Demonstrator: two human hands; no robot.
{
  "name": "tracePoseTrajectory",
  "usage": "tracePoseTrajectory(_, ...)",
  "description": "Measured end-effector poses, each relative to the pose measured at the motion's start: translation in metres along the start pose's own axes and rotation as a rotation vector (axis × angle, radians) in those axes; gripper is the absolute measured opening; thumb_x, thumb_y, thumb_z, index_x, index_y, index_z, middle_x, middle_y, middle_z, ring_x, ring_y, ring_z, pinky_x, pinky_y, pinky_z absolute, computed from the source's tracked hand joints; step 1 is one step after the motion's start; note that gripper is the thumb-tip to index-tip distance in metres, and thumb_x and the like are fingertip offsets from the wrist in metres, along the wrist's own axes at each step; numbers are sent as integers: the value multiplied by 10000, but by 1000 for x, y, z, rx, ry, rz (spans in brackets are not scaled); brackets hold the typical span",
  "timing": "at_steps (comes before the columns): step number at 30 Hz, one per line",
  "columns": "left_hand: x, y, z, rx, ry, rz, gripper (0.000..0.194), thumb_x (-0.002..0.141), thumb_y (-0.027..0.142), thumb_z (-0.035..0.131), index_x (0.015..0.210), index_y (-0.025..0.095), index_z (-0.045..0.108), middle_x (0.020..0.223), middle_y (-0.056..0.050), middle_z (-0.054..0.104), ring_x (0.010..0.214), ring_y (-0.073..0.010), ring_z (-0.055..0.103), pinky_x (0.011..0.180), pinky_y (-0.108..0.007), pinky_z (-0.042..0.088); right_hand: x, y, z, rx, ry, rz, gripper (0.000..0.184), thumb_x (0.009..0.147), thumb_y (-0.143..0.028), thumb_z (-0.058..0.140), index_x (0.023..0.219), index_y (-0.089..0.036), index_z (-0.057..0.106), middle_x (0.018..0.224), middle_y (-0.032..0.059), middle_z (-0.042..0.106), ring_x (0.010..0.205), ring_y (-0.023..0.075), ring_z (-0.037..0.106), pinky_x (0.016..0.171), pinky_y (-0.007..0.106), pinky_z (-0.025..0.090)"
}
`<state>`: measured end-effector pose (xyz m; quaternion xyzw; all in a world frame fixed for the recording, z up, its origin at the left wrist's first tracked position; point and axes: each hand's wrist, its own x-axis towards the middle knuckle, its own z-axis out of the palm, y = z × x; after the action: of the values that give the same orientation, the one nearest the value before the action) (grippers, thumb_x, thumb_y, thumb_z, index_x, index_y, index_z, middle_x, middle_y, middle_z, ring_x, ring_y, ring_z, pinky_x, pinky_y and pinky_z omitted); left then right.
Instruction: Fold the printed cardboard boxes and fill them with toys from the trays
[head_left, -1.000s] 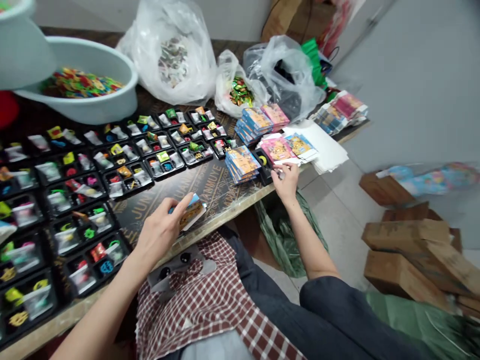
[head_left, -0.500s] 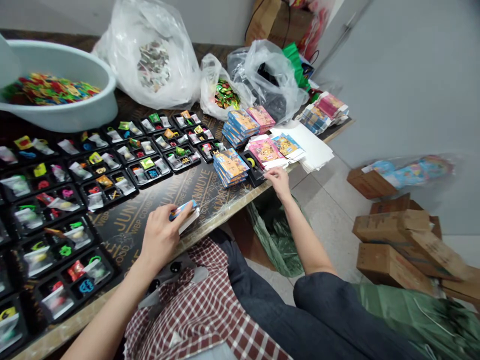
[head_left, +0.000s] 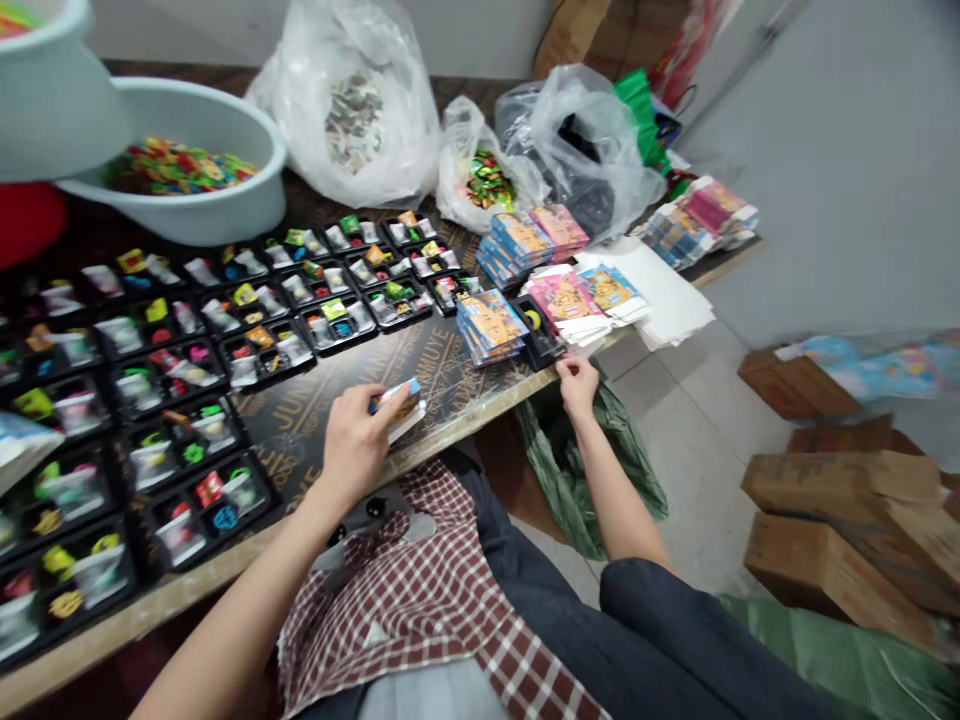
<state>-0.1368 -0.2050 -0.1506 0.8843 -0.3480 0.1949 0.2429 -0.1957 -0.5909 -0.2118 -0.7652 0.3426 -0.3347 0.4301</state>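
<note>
- In the head view, a small blue-and-orange printed cardboard box (head_left: 405,406) was held in the left hand (head_left: 355,440), gripped between thumb and fingers above the near edge of the dark, gold-lettered tabletop (head_left: 322,395).
- The right hand (head_left: 579,386) was held at the table edge with thumb and fingertips narrowed to a pinch; whether anything thin was held between them could not be told.
- Just beyond that hand, a black plastic tray with a yellow piece inside (head_left: 545,350) was seen near the table edge.
- To the left of this tray, a stack of blue-and-orange printed boxes (head_left: 493,325) was placed; to its right, flat pink printed cartons (head_left: 562,297) and flat blue printed cartons (head_left: 611,288) were laid beside white paper sheets (head_left: 671,315).
- Farther back, more blue boxes (head_left: 517,240) and pink boxes (head_left: 561,230) were stacked.
- On the left, rows of black compartmented plastic trays (head_left: 259,355) were filled with small colourful pieces and whitish packets.
- Behind the rows, a pale blue oval plastic basin (head_left: 217,215) was filled with multicoloured pieces, and a large translucent plastic bag (head_left: 405,130) was set beside it.
- Below the table edge, a green plastic bag (head_left: 622,460) was seen.
</note>
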Motion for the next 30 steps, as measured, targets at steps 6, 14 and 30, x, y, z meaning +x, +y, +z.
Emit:
tracePoseTrajectory(6, -3, 1, 1, -98, -17, -42, 362, 916, 94, 441, 1232, 183, 594, 989, -99, 638, 893, -219, 578, 760, -334, 433, -40, -38, 10, 130, 44, 15, 338, 722, -525, 626, 717, -188, 601, 631, -7, 553, 618, 158, 501, 630, 312, 430)
tracePoseTrajectory(14, -5, 0, 0, -212, 50, 27, 254, 952, 104, 419, 1185, 199, 460, 1000, -66, 630, 870, -192, 568, 763, -326, 413, -152, -154, 54, 745, -1158, 405, 481, 787, -536, 704, 1057, -138, 731, 380, -107, 334, 382, 62, 209, 455, 252, 161)
tracePoseTrajectory(30, 3, 8, 7, -150, 125, -7, 163, 952, 198, 515, 915, 188, 673, 857, -61, 638, 800, -188, 553, 706, -322, 400, -135, -146, 68, 253, -1044, -11, 653, 830, -764, 491, 668, -166, 699, 394, -48, 381, 412, 104, 349, 482, 268, 278)
